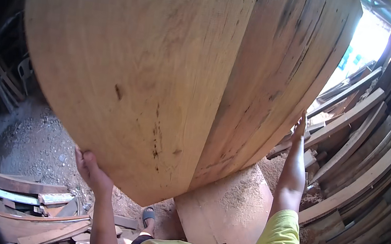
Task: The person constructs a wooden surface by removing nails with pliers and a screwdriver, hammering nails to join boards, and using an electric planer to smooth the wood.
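Note:
A large wooden panel (161,83), made of joined boards with dark knots and cracks, fills most of the view in front of me. It is raised off the floor and tilted. My left hand (90,167) grips its lower left edge, with the thumb showing and the other fingers partly hidden. At the right edge my right hand (301,125) holds the panel from the side; most of its fingers are behind the edge. Below the panel is a flat wooden board (213,217) strewn with sawdust, with a dark hole near its near edge.
Long planks (359,176) are stacked along the right side. Offcuts (52,212) lie in a pile at the lower left. Wood shavings cover the floor (47,138), and a chair (25,72) stands at the far left. My sandalled foot (149,218) is below the panel.

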`<state>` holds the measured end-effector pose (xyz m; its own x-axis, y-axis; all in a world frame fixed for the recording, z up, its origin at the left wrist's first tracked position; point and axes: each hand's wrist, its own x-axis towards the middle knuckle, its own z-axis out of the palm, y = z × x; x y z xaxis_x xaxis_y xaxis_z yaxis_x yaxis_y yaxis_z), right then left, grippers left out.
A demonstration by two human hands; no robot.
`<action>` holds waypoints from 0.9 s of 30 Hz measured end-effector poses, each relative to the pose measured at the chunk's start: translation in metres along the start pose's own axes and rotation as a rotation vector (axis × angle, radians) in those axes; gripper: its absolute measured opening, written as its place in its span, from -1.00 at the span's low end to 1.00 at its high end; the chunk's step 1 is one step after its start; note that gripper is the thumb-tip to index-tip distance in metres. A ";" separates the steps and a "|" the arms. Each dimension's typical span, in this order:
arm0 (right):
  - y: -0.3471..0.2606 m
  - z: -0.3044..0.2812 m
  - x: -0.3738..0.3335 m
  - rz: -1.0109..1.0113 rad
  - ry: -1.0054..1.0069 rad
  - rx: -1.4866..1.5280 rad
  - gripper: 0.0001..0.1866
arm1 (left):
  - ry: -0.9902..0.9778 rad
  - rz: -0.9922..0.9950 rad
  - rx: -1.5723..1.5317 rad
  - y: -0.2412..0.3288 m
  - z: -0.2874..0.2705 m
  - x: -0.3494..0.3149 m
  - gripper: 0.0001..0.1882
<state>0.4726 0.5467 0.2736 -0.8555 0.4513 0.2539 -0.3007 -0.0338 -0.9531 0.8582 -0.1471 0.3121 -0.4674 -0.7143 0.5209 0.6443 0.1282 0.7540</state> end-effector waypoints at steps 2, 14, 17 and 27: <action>-0.001 0.007 -0.005 0.092 0.021 0.009 0.22 | 0.009 0.020 0.102 0.007 -0.010 -0.007 -0.07; -0.031 -0.142 -0.076 0.043 0.203 0.129 0.26 | 0.145 0.084 0.330 -0.010 0.016 0.028 -0.11; -0.046 -0.169 -0.150 -0.018 0.069 0.245 0.21 | 0.143 0.042 0.258 -0.003 0.040 0.052 -0.14; -0.090 -0.304 -0.365 -0.083 0.342 0.368 -0.16 | 0.136 -0.083 -0.344 -0.076 0.057 0.085 -0.22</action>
<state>0.9403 0.6565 0.2169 -0.6542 0.7295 0.1995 -0.5433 -0.2697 -0.7950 0.7350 -0.1788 0.3221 -0.4567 -0.8005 0.3880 0.7839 -0.1560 0.6009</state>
